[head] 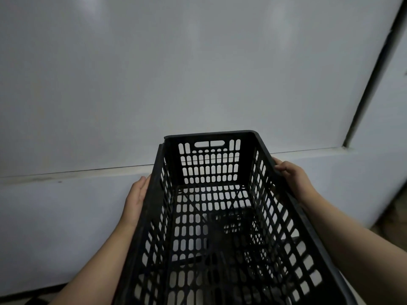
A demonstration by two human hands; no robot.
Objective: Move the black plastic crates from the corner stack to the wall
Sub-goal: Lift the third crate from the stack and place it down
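A black plastic crate [209, 137] with slotted walls and floor fills the lower middle of the view, its far end pointing at the pale wall [176, 73]. It is empty. My left hand [135, 201] presses flat against its left side wall. My right hand [293, 175] grips the right rim, fingers curled over the edge. The crate is held off the floor, a short way from the wall. Through the slotted floor a dark shape shows below, too dim to identify.
The wall has a lower ledge or skirting band [66, 208] running across. A dark vertical gap or door edge [372, 84] runs down on the right. A strip of darker floor [394, 219] shows at the right edge.
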